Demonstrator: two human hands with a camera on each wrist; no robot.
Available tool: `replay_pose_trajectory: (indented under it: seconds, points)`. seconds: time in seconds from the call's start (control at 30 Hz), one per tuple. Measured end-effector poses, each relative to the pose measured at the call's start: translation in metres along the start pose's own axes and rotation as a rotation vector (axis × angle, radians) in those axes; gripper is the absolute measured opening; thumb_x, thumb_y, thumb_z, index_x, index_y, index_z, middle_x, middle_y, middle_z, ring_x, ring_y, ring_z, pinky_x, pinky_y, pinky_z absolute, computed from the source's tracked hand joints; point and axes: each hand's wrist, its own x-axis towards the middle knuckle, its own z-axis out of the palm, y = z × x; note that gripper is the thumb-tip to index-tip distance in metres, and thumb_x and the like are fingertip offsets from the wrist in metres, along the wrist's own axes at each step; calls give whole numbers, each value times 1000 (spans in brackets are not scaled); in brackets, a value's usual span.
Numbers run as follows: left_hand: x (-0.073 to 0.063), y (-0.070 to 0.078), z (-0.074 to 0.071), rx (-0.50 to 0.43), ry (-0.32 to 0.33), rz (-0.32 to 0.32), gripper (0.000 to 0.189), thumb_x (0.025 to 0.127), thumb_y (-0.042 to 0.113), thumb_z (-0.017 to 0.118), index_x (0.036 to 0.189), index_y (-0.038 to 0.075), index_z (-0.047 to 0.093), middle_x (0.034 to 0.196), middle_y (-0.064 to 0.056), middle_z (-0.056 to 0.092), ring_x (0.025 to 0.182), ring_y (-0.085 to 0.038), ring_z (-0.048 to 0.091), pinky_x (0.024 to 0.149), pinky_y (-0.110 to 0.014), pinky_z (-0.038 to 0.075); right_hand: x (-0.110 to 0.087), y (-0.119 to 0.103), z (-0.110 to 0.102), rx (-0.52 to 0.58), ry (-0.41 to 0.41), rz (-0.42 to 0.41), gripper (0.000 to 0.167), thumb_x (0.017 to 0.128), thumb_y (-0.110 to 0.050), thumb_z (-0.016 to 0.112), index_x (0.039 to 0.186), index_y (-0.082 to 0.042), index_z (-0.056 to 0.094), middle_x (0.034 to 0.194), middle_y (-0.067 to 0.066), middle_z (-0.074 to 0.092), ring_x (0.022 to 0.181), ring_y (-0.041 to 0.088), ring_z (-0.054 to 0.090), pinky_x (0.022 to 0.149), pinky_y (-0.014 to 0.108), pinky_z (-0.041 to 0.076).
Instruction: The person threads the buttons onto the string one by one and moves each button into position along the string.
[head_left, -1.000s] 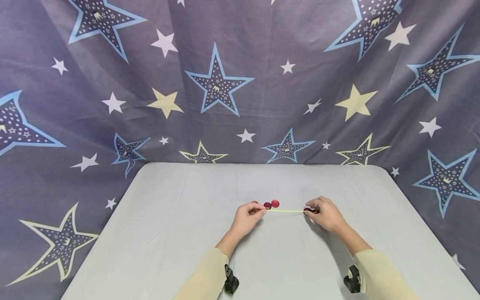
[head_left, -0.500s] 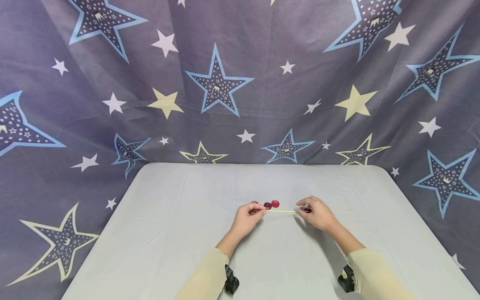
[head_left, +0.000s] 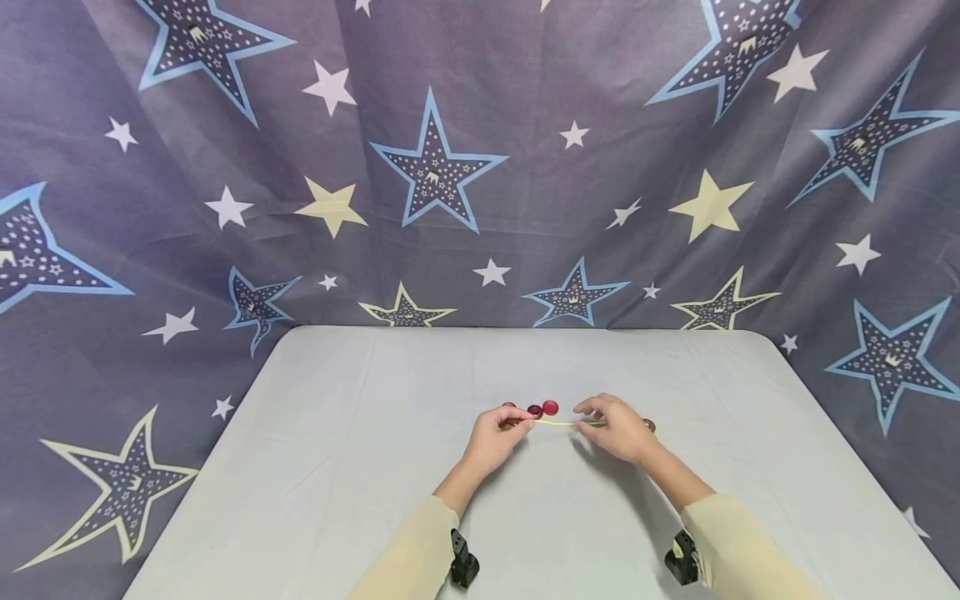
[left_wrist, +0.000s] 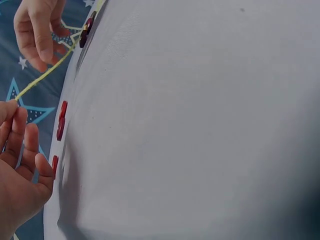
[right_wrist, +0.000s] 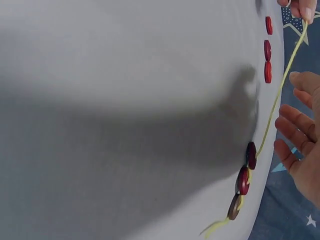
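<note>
My left hand (head_left: 495,435) pinches one end of a yellow string (head_left: 555,422) between thumb and fingertips. The string runs down to the right, through a dark button (right_wrist: 251,155), a maroon button (right_wrist: 243,180) and a brown button (right_wrist: 234,206), with a short loose tail (right_wrist: 216,228) past the brown one. My right hand (head_left: 617,427) hovers beside the string, thumb and fingers spread apart and loosely bent, nothing gripped. In the head view it hides most of the threaded buttons; only a brown one (head_left: 649,425) shows behind it.
Beyond my left hand lie loose buttons on the white table (head_left: 375,467): a dark red one (head_left: 535,412) touching a bright red one (head_left: 551,407), and another red button (head_left: 509,405) partly hidden by my fingers. A star-patterned curtain (head_left: 480,275) stands behind the far edge.
My right hand has moved left along the string toward my left hand, and a threaded button now shows behind it. The left hand keeps its pinch in place; the loose buttons are unmoved.
</note>
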Motion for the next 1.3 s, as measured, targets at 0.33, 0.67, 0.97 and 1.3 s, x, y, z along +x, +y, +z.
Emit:
replay_pose_trajectory:
  seconds: [0.33,0.67,0.97,1.3]
  points:
    - [10,-32,5,12,19,-25,13,84,15,70,90,4,72,80,-9,65,64,-5,50,57,-16,43,3,-10,3,72,-29,-4,20,81,-15,70,99,-5,69,99,8,67,90,28,62,80,45,51]
    - [11,-33,6,18,5,-24,13,84,14,69,91,4,72,80,-8,66,65,-4,52,59,-15,44,6,-21,11,113,-43,-9,20,82,-16,69,100,-9,69,102,6,67,92,26,61,80,44,50]
    - [11,-30,7,-6,-6,10,14,83,13,69,91,2,71,79,-11,66,65,-3,52,60,-16,44,10,-28,15,150,-55,-24,20,82,-16,70,101,-9,69,104,4,67,93,23,60,83,45,50]
    - [11,-29,9,11,-11,18,13,83,14,69,90,3,71,78,-8,65,66,-2,52,61,-16,45,9,-34,18,166,-94,-30,18,81,-13,70,98,-10,69,100,5,67,94,25,60,85,46,49]
